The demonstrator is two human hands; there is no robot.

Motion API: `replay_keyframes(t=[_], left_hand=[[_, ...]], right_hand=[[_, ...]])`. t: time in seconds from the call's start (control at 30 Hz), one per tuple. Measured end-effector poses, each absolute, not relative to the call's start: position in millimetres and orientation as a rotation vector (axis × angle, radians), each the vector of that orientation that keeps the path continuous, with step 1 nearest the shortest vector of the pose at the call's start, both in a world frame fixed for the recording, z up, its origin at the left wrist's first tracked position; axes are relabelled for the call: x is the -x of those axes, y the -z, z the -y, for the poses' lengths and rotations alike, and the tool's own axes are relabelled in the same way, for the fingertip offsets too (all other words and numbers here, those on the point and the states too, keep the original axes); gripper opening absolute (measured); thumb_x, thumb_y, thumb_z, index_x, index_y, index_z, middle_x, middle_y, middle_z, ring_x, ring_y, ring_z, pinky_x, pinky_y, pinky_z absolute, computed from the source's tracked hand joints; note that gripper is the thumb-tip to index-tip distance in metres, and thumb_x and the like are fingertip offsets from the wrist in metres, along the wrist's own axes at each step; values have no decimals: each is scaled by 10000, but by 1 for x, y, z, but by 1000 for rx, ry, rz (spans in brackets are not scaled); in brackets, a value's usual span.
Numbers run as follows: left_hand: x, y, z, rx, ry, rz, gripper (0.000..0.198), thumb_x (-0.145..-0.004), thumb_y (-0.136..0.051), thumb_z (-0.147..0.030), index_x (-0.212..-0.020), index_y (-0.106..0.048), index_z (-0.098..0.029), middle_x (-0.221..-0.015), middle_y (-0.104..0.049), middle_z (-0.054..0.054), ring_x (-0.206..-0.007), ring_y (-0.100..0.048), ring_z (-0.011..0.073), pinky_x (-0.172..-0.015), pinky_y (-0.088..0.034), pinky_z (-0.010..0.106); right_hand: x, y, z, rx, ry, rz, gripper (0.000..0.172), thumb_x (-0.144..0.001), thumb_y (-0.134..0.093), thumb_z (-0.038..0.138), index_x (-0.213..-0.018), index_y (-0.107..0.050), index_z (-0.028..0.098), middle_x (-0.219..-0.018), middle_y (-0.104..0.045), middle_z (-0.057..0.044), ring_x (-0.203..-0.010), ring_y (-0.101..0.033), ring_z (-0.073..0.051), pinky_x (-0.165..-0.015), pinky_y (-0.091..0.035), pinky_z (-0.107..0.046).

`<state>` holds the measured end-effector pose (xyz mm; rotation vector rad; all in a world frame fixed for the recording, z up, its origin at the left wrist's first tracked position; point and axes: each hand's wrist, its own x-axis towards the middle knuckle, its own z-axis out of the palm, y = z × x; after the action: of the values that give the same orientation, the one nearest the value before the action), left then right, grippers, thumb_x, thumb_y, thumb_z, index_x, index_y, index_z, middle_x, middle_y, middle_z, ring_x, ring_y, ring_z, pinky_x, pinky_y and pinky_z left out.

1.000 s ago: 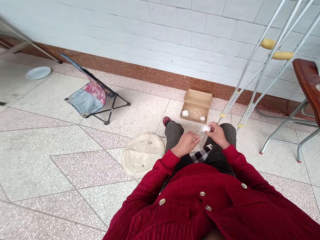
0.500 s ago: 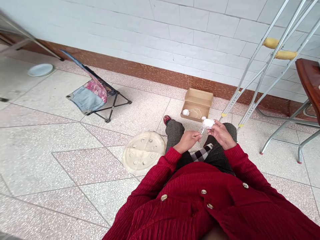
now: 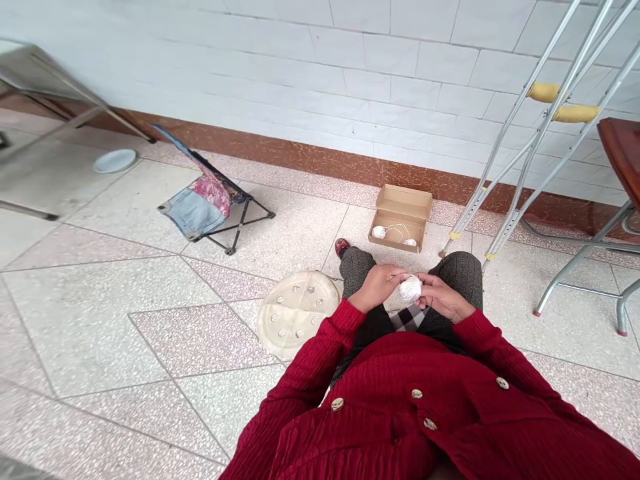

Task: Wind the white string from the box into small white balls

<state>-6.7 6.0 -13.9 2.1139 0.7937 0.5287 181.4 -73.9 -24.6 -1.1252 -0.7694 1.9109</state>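
Observation:
A small white ball of yarn [image 3: 411, 289] is between my two hands, above my lap. My right hand [image 3: 444, 298] holds it from the right, with fingers curled against its side. My left hand [image 3: 381, 285] is closed at the ball's upper left edge, fingertips on the yarn there; any strand in its grip is too fine to make out. Beyond my knees, an open cardboard box [image 3: 400, 218] stands on the floor. Inside it lie a white yarn ball [image 3: 379, 232] on the left and a smaller white bundle [image 3: 410, 243] on the right, with a loose strand near them.
A round beige mat [image 3: 295, 317] lies left of my legs. Farther left is a folding chair [image 3: 200, 207], then a pale dish [image 3: 115, 161] near a metal-legged table [image 3: 75, 120]. Crutches [image 3: 520, 180] lean at the right, beside a brown wooden seat [image 3: 623, 153] on metal legs.
My hands have come closer together and lower, and my left fingers now meet the ball instead of holding a strand off to its left. The view has shifted slightly.

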Motion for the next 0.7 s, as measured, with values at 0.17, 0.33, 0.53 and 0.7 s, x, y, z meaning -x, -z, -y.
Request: replay_keyframes(t=[0.17, 0.33, 0.53, 0.7], left_hand=[[1, 26, 9, -1927, -491, -880, 395, -968, -476, -339, -690, -678, -144, -721, -670, 7, -709, -590, 130, -722, -429, 235], [-5, 23, 17, -2145, -435, -813, 405, -974, -484, -332, -647, -655, -164, -655, -645, 14, -702, -586, 149, -822, -452, 284], [3, 4, -7, -2433, -486, -790, 261, -973, -489, -270, -858, -710, -191, -876, -732, 51, -856, -647, 186, -1080, -369, 419], [-1, -1, -24, -2296, -619, -767, 281, -971, -486, -293, -826, -697, -178, -864, -714, 33, -859, -626, 170, -1025, -404, 388]], right_hand=[[-196, 2, 49, 1131, -1598, 633, 321, -672, -785, 298, -942, -637, 209, -761, -651, 6, -586, -561, -109, -514, -436, -232], [-203, 26, 25, 1471, -1140, 811, 334, -599, -757, 316, -862, -578, 216, -675, -585, 53, -544, -502, -114, -488, -406, -242], [-189, 53, 52, 1534, -1355, 980, 294, -582, -715, 271, -841, -590, 211, -633, -570, 65, -524, -490, -107, -494, -420, -239], [-185, 25, 61, 1287, -1631, 832, 280, -649, -729, 270, -890, -604, 205, -709, -623, 43, -549, -556, -97, -506, -468, -226]])
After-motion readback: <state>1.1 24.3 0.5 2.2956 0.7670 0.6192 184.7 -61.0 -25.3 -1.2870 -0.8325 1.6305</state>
